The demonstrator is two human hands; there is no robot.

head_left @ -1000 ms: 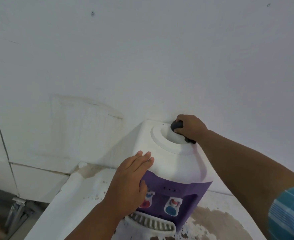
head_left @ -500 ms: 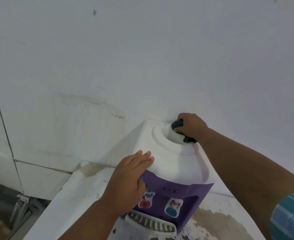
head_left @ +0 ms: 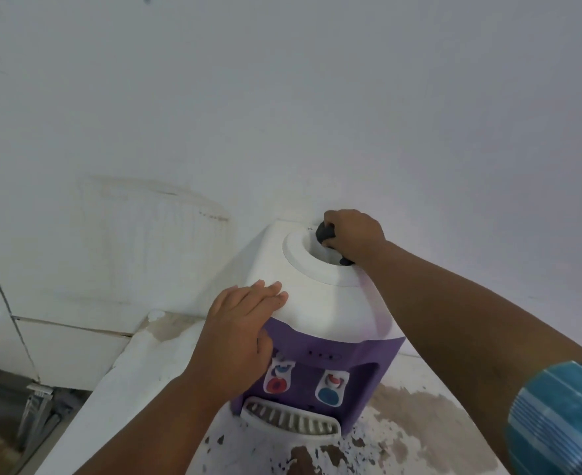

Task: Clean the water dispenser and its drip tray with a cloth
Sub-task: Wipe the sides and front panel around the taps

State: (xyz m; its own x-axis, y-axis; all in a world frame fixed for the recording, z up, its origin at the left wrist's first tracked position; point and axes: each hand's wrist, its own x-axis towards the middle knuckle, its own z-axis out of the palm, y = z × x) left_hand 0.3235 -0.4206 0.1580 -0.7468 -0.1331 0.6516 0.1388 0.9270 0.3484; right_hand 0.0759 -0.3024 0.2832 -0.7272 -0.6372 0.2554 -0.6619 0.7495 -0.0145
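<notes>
White paint flakes off the counter beneath the water dispenser by a plain wall, left hand flat on its top, right hand gripping a dark cloth.

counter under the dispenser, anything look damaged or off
Yes. White coating on the counter has flaked off in brown patches around the drip tray. The wall left of the water dispenser carries a brownish stain outline.

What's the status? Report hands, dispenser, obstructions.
Left hand flat on dispenser front. Right hand grips dark cloth at the top opening's rim. No hand on tray. No obstruction seen.
</notes>
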